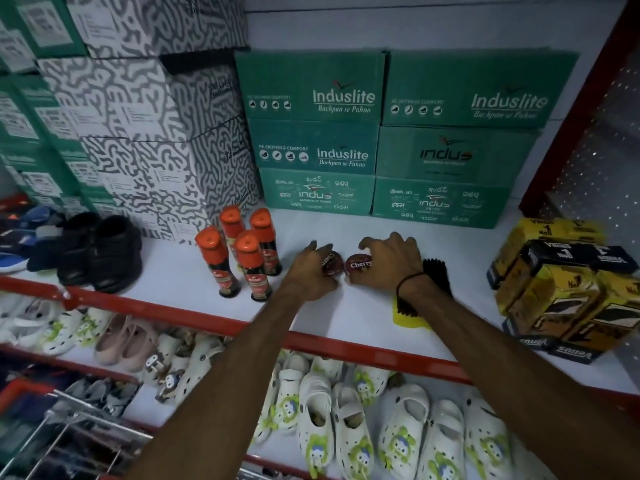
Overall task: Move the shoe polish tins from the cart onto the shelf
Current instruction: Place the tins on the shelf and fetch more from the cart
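**Q:** Hands both down on the shelf at once, why?

**A:** Looks like each one's setting down its own tin. Left hand (313, 268) has fingers curled round a round dark-red metal polish tin (331, 264); right hand (389, 261) is cupped over a second round red tin with "Cherry" on the lid (359, 266). Both tins sit on the white shelf board with the red front edge (363, 327), centre of frame, almost touching. I'd guess that's to keep them in a tidy row.

**Q:** Counts?

**A:** Two tins. Just left of them, four black polish bottles with orange caps (247, 258), upright in a cluster. Behind, six green cardboard shoe boxes (311, 88), two stacks of three. Wire cart (69, 427) is at lower left; can't tell if more tins are inside.
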Action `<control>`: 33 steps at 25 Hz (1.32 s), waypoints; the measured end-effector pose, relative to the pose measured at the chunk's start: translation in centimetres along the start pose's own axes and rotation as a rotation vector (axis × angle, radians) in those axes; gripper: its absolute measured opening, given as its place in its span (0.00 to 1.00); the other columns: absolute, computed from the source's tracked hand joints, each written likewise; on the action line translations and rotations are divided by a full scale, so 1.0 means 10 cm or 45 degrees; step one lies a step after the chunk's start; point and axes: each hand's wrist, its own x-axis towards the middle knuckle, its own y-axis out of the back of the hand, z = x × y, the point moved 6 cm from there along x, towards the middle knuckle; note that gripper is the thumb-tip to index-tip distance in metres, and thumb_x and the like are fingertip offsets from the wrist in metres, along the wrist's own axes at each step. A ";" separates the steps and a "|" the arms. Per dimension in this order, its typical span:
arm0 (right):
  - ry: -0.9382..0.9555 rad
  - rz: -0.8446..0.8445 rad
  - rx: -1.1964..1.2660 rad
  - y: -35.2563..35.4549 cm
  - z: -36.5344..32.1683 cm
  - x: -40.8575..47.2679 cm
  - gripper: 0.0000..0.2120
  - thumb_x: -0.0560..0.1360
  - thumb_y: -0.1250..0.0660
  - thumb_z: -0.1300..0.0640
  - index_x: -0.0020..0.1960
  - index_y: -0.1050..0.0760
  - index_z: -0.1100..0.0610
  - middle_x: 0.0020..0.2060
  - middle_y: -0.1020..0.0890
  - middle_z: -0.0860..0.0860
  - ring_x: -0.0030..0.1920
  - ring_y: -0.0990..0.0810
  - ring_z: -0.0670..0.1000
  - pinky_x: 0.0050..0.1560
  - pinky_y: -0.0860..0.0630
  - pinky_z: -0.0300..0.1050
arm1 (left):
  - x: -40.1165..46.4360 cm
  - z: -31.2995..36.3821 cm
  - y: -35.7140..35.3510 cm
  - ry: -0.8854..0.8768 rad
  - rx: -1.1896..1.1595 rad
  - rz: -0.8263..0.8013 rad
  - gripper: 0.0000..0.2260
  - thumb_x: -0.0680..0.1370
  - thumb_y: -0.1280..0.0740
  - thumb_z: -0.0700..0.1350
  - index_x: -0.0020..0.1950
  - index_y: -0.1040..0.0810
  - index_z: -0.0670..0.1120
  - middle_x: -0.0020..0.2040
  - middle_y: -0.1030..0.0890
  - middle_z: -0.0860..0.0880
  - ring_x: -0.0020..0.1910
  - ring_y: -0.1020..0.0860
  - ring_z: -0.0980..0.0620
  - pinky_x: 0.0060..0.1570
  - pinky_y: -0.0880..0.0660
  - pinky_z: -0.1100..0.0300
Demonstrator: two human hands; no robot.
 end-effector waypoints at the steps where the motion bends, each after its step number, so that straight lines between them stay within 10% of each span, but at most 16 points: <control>1: 0.005 0.050 0.034 0.07 -0.04 -0.08 0.30 0.68 0.32 0.34 0.64 0.23 0.48 0.53 0.15 0.56 0.61 0.23 0.60 0.60 0.29 0.54 | -0.11 0.03 0.05 -0.027 -0.038 0.052 0.28 0.73 0.27 0.40 0.74 0.27 0.44 0.75 0.28 0.38 0.77 0.34 0.40 0.75 0.35 0.52; 8: 0.329 0.640 0.556 0.24 -0.98 -1.09 0.08 0.72 0.31 0.49 0.47 0.19 0.52 0.39 0.16 0.48 0.44 0.20 0.55 0.47 0.23 0.51 | -1.59 -0.31 0.43 -0.165 -0.382 0.772 0.09 0.73 0.31 0.37 0.52 0.16 0.43 0.52 0.18 0.47 0.49 0.19 0.53 0.49 0.25 0.70; 12: 0.512 0.508 0.755 -0.46 -1.81 -1.72 0.04 0.73 0.31 0.56 0.45 0.19 0.55 0.38 0.17 0.51 0.42 0.21 0.56 0.44 0.23 0.52 | -2.64 -1.17 0.14 0.174 -0.410 0.903 0.08 0.75 0.34 0.36 0.49 0.17 0.42 0.51 0.19 0.45 0.47 0.19 0.49 0.45 0.21 0.57; 21: 0.582 -1.007 0.282 -3.93 -2.30 -3.51 0.30 0.75 0.32 0.53 0.76 0.32 0.54 0.69 0.23 0.54 0.70 0.26 0.56 0.68 0.26 0.51 | -4.69 -2.91 -2.75 1.231 -0.328 -0.225 0.26 0.76 0.31 0.43 0.74 0.30 0.44 0.72 0.29 0.42 0.69 0.27 0.39 0.65 0.25 0.49; 25: 0.762 -1.243 -0.134 -5.13 -2.13 -4.05 0.41 0.73 0.29 0.57 0.81 0.45 0.49 0.80 0.39 0.54 0.80 0.41 0.58 0.77 0.39 0.60 | -5.12 -3.06 -3.93 1.272 -0.249 -0.652 0.35 0.75 0.32 0.41 0.80 0.42 0.55 0.80 0.42 0.47 0.74 0.35 0.37 0.67 0.27 0.40; 33: 0.761 -1.253 -0.237 -5.32 -1.96 -4.61 0.32 0.74 0.30 0.56 0.75 0.38 0.56 0.70 0.30 0.57 0.69 0.29 0.60 0.60 0.24 0.59 | -5.53 -2.91 -4.21 1.341 0.047 -0.538 0.30 0.74 0.34 0.30 0.71 0.35 0.52 0.74 0.35 0.39 0.65 0.27 0.33 0.57 0.23 0.41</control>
